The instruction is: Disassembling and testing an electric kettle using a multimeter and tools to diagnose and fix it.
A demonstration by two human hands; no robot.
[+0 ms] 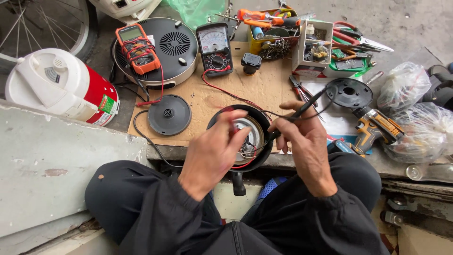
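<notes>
While the person sat over a sheet of cardboard (264,87), the left hand (214,146) curled part-closed over the upturned underside of a black kettle (262,123), fingers resting on its metal plate among red and black wires; whether it gripped anything could not be told. The right hand (304,137) was closed around a black probe (302,111), its tip angled down at the kettle's rim. The kettle sat at the near edge of the cardboard, between the knees. Farther back lay a round black base (169,114), an orange multimeter (137,48), an analog meter (215,48) and a yellow drill (375,127).
</notes>
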